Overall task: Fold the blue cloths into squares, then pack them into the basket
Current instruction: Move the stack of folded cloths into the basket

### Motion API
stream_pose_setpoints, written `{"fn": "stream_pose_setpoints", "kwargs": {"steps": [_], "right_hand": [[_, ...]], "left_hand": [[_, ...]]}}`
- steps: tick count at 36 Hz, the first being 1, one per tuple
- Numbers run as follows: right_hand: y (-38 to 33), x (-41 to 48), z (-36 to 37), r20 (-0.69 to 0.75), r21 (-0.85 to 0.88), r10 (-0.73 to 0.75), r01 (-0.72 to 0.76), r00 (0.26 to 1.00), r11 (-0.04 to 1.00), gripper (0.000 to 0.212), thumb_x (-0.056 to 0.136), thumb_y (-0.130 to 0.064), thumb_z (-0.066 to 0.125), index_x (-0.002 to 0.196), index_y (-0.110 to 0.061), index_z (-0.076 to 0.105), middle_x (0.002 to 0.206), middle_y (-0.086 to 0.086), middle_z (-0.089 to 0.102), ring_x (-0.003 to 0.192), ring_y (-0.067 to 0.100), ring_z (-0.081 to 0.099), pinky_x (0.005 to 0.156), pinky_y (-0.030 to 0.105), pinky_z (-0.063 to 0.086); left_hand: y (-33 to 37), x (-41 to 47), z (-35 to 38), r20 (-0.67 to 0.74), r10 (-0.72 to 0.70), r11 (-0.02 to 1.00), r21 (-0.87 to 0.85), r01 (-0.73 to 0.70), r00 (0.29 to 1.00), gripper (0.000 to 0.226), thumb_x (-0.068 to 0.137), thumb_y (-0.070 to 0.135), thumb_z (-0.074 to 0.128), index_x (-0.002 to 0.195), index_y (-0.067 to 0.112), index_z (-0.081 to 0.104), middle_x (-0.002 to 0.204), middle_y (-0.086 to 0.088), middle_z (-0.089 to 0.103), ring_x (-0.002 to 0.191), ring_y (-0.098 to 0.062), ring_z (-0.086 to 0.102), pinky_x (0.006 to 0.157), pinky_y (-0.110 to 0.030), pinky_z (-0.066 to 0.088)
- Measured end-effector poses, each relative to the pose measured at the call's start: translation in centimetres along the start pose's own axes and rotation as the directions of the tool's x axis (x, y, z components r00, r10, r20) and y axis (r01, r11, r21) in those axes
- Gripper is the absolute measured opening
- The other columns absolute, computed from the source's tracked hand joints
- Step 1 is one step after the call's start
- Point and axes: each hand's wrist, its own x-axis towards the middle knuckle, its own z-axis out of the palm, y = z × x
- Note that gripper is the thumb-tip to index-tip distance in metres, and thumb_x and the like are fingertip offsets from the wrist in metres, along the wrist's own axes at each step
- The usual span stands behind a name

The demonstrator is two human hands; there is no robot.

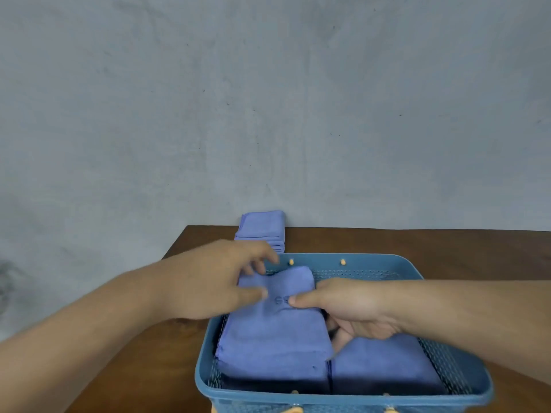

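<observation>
Left hand (208,281) pinches the folded blue cloth (277,332) at its far-left corner. Right hand (343,308) grips its right edge. The cloth lies along the basket's (411,268) left wall, beside a second cloth (387,365).

From my station, the basket's (372,258) near wall runs off the bottom edge, and the orange tabs (293,409) there are cut to slivers. The left hand (214,281) is smeared by motion and covers the foot of the cloth stack (262,225) behind the basket, so I cannot count its layers. The right hand's (348,308) fingers (354,330) sink into the dark gap between the top folded cloth (277,332) and the pile (384,368) beside it. The stamped mark (280,300) on that cloth is too faint to read. Both forearms leave the frame.
</observation>
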Motion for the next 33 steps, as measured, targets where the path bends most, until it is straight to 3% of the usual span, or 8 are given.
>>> {"fn": "stream_pose_setpoints", "kwargs": {"steps": [5,12,15,18,21,25,28,33], "right_hand": [[-0.7,-0.3,0.0,-0.027,-0.218,0.027,-0.032,0.999,0.975,0.050,0.102,-0.056,0.060,0.133,-0.017,0.065,0.118,0.016,0.073,0.076,0.026,0.074,0.063,0.033,0.063],[-1.7,-0.9,-1.9,-0.117,-0.501,0.080,-0.128,0.990,0.856,0.079,0.094,-0.073,0.059,0.137,-0.006,0.057,0.095,0.015,0.071,0.059,0.020,0.070,0.048,0.023,0.056],[-3.1,-2.1,-3.3,-0.119,-0.632,0.085,-0.142,0.989,0.762,0.063,0.100,-0.066,0.055,0.125,-0.008,0.058,0.087,0.013,0.070,0.055,0.020,0.069,0.046,0.022,0.053],[-5.3,-2.8,-5.3,-0.128,-0.655,0.001,-0.086,0.992,0.751,0.044,0.104,-0.053,0.058,0.109,-0.010,0.064,0.083,0.012,0.069,0.053,0.019,0.067,0.046,0.023,0.051],[-7.5,-2.1,-7.2,-0.162,-0.588,-0.108,-0.008,0.981,0.809,0.035,0.106,-0.045,0.057,0.099,-0.012,0.067,0.075,0.008,0.067,0.053,0.019,0.065,0.045,0.023,0.049],[-9.9,1.1,-9.5,-0.201,-0.560,-0.182,0.040,0.963,0.828,0.031,0.108,-0.037,0.056,0.106,-0.009,0.069,0.079,0.008,0.068,0.054,0.017,0.064,0.046,0.023,0.050],[-11.1,4.6,-11.1,-0.234,-0.538,-0.166,0.015,0.958,0.843,0.029,0.108,-0.033,0.056,0.112,-0.007,0.069,0.085,0.007,0.070,0.060,0.018,0.067,0.050,0.024,0.055],[-12.2,11.9,-13.0,-0.284,-0.490,-0.095,-0.059,0.954,0.870,0.031,0.104,-0.028,0.057,0.121,-0.005,0.069,0.092,0.008,0.073,0.068,0.020,0.073,0.058,0.027,0.061]], "left_hand": [[1.0,-0.3,1.5,0.337,0.022,0.991,0.117,-0.065,0.941,0.058,0.092,0.059,0.072,0.143,0.055,0.047,0.127,0.044,0.043,0.118,0.023,0.039,0.103,-0.019,0.036],[1.6,0.2,1.9,0.473,-0.016,0.986,0.155,-0.065,0.881,0.063,0.089,0.065,0.072,0.141,0.069,0.036,0.168,0.028,0.008,0.153,-0.011,0.032,0.118,-0.039,0.034],[0.8,0.5,2.5,0.486,-0.012,0.987,0.148,-0.069,0.874,0.062,0.081,0.074,0.073,0.127,0.079,0.032,0.168,0.024,0.011,0.150,-0.019,0.039,0.116,-0.049,0.040],[-0.2,1.5,2.4,0.427,0.072,0.982,0.129,-0.139,0.901,0.084,0.068,0.086,0.070,0.139,0.077,0.025,0.152,0.035,0.029,0.141,-0.010,0.045,0.113,-0.047,0.043],[0.4,2.5,2.1,0.427,0.114,0.977,0.117,-0.180,0.897,0.095,0.075,0.074,0.080,0.146,0.079,0.017,0.159,0.038,0.018,0.150,0.000,0.024,0.120,-0.037,0.029],[0.8,3.6,3.3,0.492,0.133,0.972,0.106,-0.211,0.860,0.090,0.080,0.069,0.079,0.143,0.082,0.017,0.167,0.032,0.003,0.156,-0.003,0.009,0.128,-0.046,0.018],[0.8,4.3,2.9,0.484,0.167,0.972,0.063,-0.225,0.859,0.087,0.079,0.065,0.082,0.142,0.082,0.023,0.164,0.036,0.009,0.153,0.001,0.017,0.124,-0.037,0.023],[-1.2,6.7,-1.2,0.266,0.248,0.965,-0.151,-0.214,0.931,0.057,0.083,0.065,0.079,0.136,0.059,0.059,0.135,0.032,0.055,0.131,0.006,0.051,0.104,-0.029,0.048]]}}
